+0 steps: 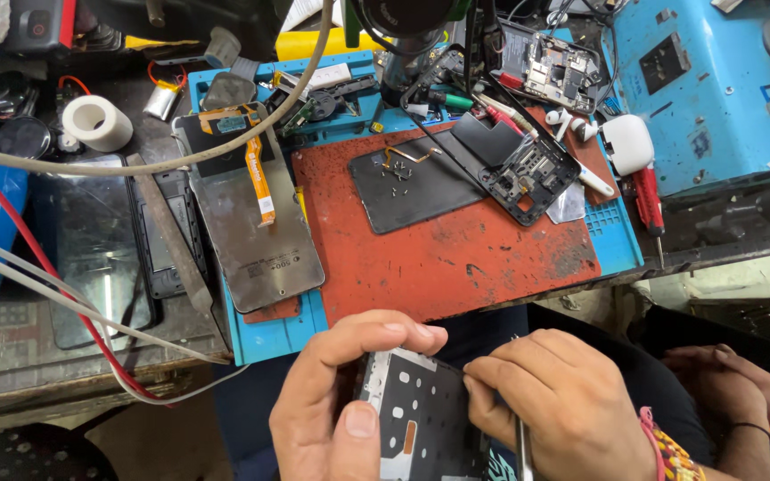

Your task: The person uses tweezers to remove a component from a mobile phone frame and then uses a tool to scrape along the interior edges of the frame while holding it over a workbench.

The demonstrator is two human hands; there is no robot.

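Left hand (336, 405) gripped phone frame (421, 419); right hand (559, 405) pinched tweezers (522, 445) at its edge. Best done steadily, frame held firm over the lap.

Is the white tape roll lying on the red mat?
No, the white tape roll sits on the dark bench left of the red mat.

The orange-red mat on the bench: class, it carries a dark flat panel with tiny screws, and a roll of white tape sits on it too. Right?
Not quite. The head view shows the roll of white tape off the orange-red mat, on the dark bench to its left. The dark flat panel with screws does lie on the mat.
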